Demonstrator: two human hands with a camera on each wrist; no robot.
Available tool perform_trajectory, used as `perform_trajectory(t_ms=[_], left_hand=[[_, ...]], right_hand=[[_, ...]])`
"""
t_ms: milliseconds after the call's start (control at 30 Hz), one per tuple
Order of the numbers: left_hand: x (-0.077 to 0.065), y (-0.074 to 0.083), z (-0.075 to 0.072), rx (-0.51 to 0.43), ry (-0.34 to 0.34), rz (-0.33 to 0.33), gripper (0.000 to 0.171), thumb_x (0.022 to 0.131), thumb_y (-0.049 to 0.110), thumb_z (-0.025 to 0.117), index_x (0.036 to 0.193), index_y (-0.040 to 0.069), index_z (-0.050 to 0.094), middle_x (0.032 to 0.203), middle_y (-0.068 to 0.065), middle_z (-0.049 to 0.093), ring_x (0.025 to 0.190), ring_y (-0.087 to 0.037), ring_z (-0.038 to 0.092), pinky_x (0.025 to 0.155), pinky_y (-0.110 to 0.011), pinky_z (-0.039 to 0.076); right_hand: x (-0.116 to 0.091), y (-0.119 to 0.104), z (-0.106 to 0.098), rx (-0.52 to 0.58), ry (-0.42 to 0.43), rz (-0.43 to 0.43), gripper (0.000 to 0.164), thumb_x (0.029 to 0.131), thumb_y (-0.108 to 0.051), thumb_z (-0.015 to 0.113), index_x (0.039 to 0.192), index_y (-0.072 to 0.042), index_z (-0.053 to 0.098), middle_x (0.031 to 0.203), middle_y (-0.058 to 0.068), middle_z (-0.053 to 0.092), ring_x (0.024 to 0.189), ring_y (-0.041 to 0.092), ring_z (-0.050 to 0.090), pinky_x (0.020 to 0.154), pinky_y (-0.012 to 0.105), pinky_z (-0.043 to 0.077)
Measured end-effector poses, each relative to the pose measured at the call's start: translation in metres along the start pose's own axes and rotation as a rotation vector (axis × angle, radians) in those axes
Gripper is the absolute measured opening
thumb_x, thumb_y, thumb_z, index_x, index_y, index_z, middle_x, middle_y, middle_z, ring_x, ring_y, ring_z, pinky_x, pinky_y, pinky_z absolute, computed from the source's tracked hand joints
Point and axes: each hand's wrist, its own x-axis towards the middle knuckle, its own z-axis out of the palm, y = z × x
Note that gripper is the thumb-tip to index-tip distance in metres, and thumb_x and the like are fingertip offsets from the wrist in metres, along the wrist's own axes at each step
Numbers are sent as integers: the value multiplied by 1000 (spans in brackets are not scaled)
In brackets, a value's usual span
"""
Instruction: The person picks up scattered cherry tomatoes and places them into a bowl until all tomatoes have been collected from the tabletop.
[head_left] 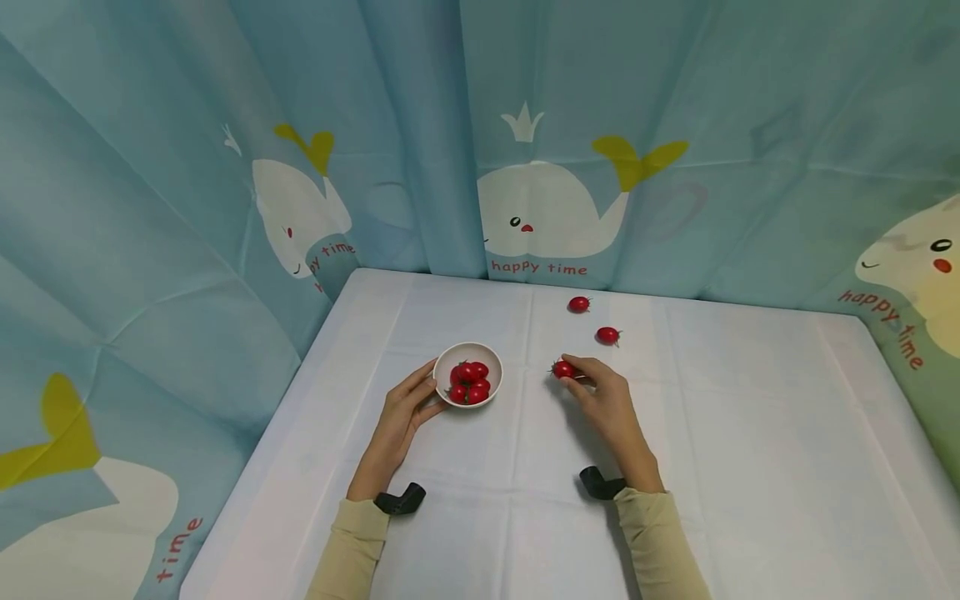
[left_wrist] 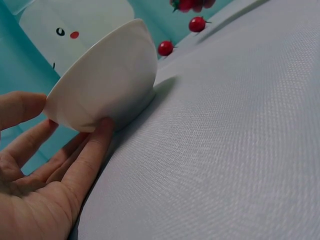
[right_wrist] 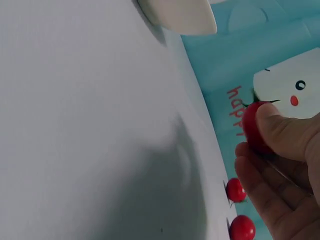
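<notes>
A white bowl (head_left: 498,377) stands left of the middle of the table, with several red cherry tomatoes (head_left: 468,374) inside. My left hand (head_left: 400,419) holds its left side, thumb and fingers spread around the wall; the left wrist view shows fingertips against the rim and low on the bowl (left_wrist: 110,75). Between thumb and fingers my right hand (head_left: 609,406) pinches one cherry tomato (right_wrist: 256,127) with a green stem, above the table and right of the bowl. Beyond that hand lie two more cherry tomatoes, a nearer one (head_left: 607,336) and a farther one (head_left: 578,305).
A white cloth covers the table (head_left: 757,433). Blue curtains (head_left: 420,100) with printed whales hang along its back and left side. Each wrist bears a black camera mount, one on the left (head_left: 401,499) and one on the right (head_left: 600,483).
</notes>
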Motion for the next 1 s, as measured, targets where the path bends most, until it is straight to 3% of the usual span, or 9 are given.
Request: perform_trajectory(t_ms=[300,1000], left_hand=[[1,1,1,-19,-4,-8,51,111,18,52,160,10,41,169,-11,32,154,-31,37,107,-29,57],[0,2,1,-15,10,-19,52,111,19,52,160,10,40,170,-11,32,154,-31,38,107,-28,58]], right_hand=[[0,-12,9,107,-10,-82,45,90,7,76,133,-2,69,126,15,73,113,31,72,98,46,63],[3,-46,33,143,-56,-69,44,91,4,76,134,0,67,127,15,73,118,32,69,94,41,64]])
